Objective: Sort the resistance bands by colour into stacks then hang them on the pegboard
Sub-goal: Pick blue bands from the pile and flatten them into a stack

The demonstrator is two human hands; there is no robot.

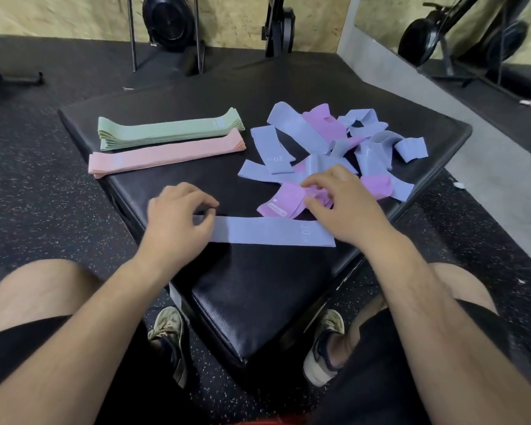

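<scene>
Left grip (178, 216) pinched left end of flat blue band (267, 230), which lay stretched across middle of worktop (258, 286), toward near corner. Right grip (344, 204) clenched on purple band (285, 199) at near side of mixed pile (350, 142) of blue and purple bands by right edge. Green stack (169, 133) and pink stack (166, 156) lay side by side, touching, near far-left corner

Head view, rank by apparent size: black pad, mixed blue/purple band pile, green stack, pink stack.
1. black padded vinyl platform
2. jumbled pile of blue and purple fabric bands
3. green fabric band stack and pink fabric band stack: near equal, unranked
</scene>
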